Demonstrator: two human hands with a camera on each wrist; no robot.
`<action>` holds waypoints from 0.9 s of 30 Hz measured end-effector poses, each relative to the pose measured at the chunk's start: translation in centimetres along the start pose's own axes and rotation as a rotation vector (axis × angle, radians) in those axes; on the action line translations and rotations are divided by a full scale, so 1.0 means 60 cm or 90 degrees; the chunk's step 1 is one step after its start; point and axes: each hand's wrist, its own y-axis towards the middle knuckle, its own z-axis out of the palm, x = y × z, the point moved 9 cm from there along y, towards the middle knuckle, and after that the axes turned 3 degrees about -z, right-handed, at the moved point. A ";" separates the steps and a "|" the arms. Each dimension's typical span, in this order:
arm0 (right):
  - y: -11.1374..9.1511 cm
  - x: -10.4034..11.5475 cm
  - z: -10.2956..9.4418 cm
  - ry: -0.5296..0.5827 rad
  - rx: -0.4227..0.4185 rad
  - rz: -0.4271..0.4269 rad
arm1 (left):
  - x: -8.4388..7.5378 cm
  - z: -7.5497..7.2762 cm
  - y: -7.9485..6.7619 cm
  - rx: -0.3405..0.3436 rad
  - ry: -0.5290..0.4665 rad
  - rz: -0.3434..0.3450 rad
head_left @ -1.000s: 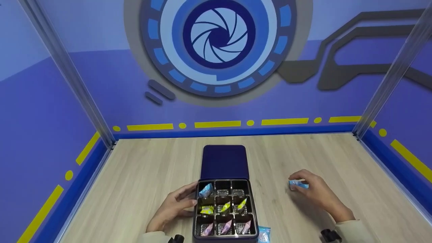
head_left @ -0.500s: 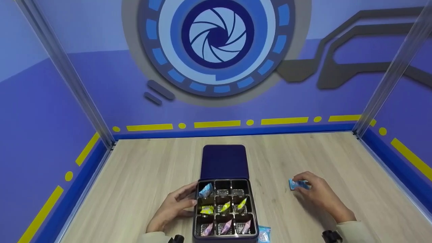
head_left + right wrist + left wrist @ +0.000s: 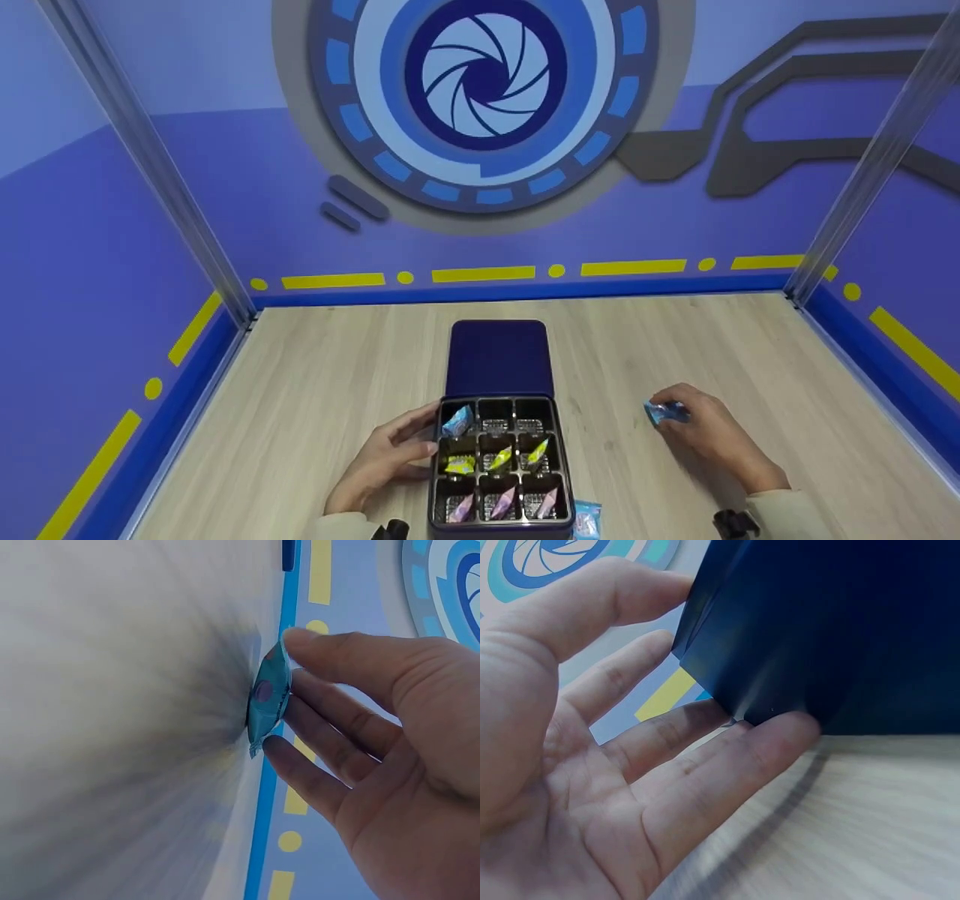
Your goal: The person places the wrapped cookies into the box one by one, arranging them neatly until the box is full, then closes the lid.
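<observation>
A dark blue tin box (image 3: 501, 531) stands at the front middle of the table, its black tray divided into compartments. My left hand (image 3: 386, 457) rests against the box's left side, fingers extended and spread along its wall (image 3: 795, 637) in the left wrist view. On the right, my right hand (image 3: 709, 427) pinches a blue wrapped candy (image 3: 660, 412) between thumb and fingers. The right wrist view shows this candy (image 3: 268, 694) close to the tabletop, its wrapper crimped at the end. Another blue candy (image 3: 457, 423) sits in the tray's back left compartment.
Yellow candies (image 3: 501, 459) fill the tray's middle row and pink ones (image 3: 502, 504) the front row. The box's lid (image 3: 499, 358) lies behind it. One more blue packet (image 3: 587, 520) lies by the box's front right corner. Printed walls (image 3: 487, 247) enclose the table.
The blue candy at my right hand has shifted and turned slightly between the fingers, while that hand moved a little. My left hand stays against the box.
</observation>
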 end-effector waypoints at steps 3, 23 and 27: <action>0.000 0.000 0.000 0.004 0.001 0.002 | 0.000 0.000 0.001 -0.001 0.003 0.003; 0.002 -0.007 0.000 -0.037 0.020 0.000 | -0.002 0.000 0.000 0.005 0.008 -0.003; 0.001 -0.007 0.003 -0.034 0.033 0.011 | -0.001 0.001 0.000 0.006 -0.002 -0.004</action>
